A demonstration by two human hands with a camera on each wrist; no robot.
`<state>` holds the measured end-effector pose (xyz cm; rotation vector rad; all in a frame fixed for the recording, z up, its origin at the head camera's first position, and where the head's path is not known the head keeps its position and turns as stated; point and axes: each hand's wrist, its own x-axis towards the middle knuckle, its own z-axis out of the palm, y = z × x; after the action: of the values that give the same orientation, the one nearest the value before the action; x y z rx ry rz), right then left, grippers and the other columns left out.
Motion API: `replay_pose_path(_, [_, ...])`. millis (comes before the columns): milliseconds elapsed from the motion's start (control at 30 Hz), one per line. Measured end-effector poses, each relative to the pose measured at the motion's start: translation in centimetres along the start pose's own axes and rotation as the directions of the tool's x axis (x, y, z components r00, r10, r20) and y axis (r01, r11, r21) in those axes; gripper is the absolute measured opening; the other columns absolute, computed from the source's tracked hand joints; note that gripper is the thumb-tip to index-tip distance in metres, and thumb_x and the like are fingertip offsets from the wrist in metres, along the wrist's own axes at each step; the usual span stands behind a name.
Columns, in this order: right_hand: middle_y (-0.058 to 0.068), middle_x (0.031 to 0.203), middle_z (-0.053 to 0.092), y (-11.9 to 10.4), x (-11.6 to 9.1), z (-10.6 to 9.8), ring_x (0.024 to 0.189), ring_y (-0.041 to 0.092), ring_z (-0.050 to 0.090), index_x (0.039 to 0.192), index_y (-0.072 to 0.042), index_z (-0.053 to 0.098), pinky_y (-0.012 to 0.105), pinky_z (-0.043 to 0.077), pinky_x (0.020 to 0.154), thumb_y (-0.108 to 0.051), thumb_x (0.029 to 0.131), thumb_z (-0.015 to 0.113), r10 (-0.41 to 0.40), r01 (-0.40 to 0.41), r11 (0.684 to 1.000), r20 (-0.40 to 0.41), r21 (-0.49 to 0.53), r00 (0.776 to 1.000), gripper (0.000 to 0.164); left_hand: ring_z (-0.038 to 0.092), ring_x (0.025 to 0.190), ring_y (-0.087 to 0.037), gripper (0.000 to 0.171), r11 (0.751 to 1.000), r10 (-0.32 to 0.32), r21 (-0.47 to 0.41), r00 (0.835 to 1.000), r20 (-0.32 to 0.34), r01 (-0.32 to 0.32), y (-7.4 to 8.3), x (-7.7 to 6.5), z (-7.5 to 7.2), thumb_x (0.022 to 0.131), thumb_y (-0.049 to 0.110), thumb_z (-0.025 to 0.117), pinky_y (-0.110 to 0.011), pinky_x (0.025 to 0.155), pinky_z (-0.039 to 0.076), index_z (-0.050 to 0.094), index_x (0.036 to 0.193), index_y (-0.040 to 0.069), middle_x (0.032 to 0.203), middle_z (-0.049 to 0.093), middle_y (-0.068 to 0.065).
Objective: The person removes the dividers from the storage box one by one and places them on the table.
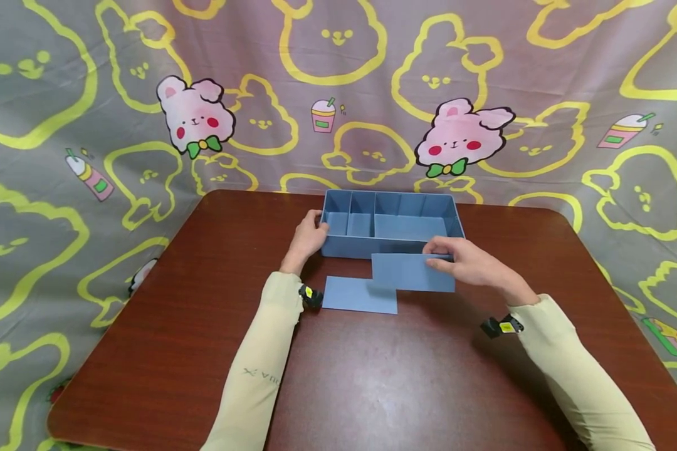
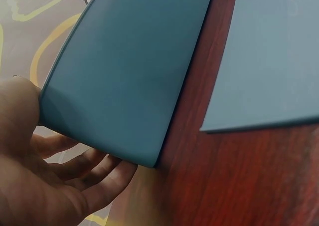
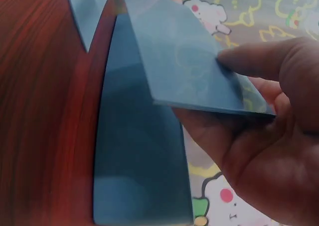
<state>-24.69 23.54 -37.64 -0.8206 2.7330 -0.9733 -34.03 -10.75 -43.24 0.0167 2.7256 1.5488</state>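
Note:
A blue storage box (image 1: 346, 246) with inner walls stands toward the back of the table, split into two narrow compartments and one wide one. At its left end my left hand (image 1: 309, 237) holds the box, the thumb up by the rim and the fingers along the end wall (image 2: 99, 186). My right hand (image 1: 471, 263) pinches a flat blue rectangular panel (image 1: 406, 272) at its right end, thumb on one face and fingers behind. That panel is raised in front of the box's right half. A second blue panel (image 1: 355, 295) lies flat on the table, partly overlapped by the held one in the head view.
The brown wooden table (image 1: 203, 326) has rounded corners. Behind and beside it hangs a curtain (image 1: 361, 94) printed with cartoon rabbits and cups. Small black cameras sit at the left wrist (image 1: 311, 295) and the right wrist (image 1: 502, 326).

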Motion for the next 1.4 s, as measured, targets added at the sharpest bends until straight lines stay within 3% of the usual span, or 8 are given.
replay_pose_path(200, [0.002,0.105,0.061,1.2,-0.5,-0.5,0.11,0.026,0.058,0.107,-0.016,0.056,0.043,0.05,0.089,-0.019,0.095,0.063,0.044,-0.046,0.998,0.064,0.029,0.997,0.014,0.051,0.116,-0.029,0.048,1.0,-0.002,0.003,1.0,0.003,0.002,0.0,0.0,0.0,0.1,0.021,0.046,-0.048,0.102,0.042,0.038,0.145,0.008,0.137,0.051,-0.016])
replay_pose_path(533, [0.002,0.099,0.056,2.4,-1.1,-1.0,0.106,0.024,0.055,0.105,-0.016,0.052,0.036,0.049,0.083,-0.017,0.096,0.061,-0.001,-0.009,0.998,0.163,0.063,0.987,0.012,0.051,0.116,-0.029,0.047,1.0,0.001,0.009,1.0,0.006,-0.001,0.1,-0.1,0.0,0.1,0.022,0.046,-0.048,0.102,0.043,0.039,0.145,0.009,0.136,0.052,-0.015])
replay_pose_path(733, [0.004,0.096,0.051,3.0,-2.0,-1.3,0.101,0.023,0.051,0.104,-0.016,0.05,0.031,0.046,0.078,-0.021,0.097,0.06,0.034,-0.067,0.994,0.325,0.091,0.945,0.013,0.052,0.114,-0.029,0.048,1.0,0.009,0.013,1.0,0.011,-0.009,0.1,-0.1,0.1,0.1,0.022,0.045,-0.047,0.101,0.043,0.038,0.146,0.009,0.135,0.052,-0.015])
replay_pose_path(867, [0.005,0.093,0.05,3.1,-2.2,-1.4,0.094,0.022,0.052,0.103,-0.014,0.049,0.031,0.045,0.074,-0.022,0.097,0.06,0.056,-0.1,0.991,0.392,0.092,0.918,0.016,0.052,0.112,-0.028,0.048,1.0,0.001,0.011,1.0,0.015,-0.001,0.1,-0.2,0.0,0.1,0.022,0.045,-0.046,0.099,0.044,0.038,0.146,0.009,0.132,0.053,-0.015])
replay_pose_path(1133, [0.004,0.083,0.048,3.2,-1.8,-1.5,0.072,0.016,0.05,0.095,-0.009,0.047,0.031,0.043,0.065,-0.011,0.095,0.058,0.083,-0.129,0.988,0.415,0.086,0.906,0.011,0.053,0.115,-0.03,0.05,1.0,0.011,0.015,1.0,0.008,-0.012,0.4,-0.4,-0.2,0.099,0.023,0.044,-0.047,0.101,0.043,0.037,0.147,0.007,0.137,0.053,-0.017])
replay_pose_path(1400, [0.003,0.083,0.047,4.3,-1.1,-0.9,0.077,0.018,0.048,0.094,-0.008,0.048,0.029,0.04,0.065,-0.01,0.092,0.06,0.126,-0.156,0.987,0.387,0.046,0.913,0.012,0.052,0.115,-0.029,0.05,1.0,0.01,0.013,1.0,0.009,-0.01,0.4,-0.4,-0.2,0.099,0.023,0.043,-0.047,0.1,0.043,0.037,0.147,0.007,0.135,0.053,-0.017])
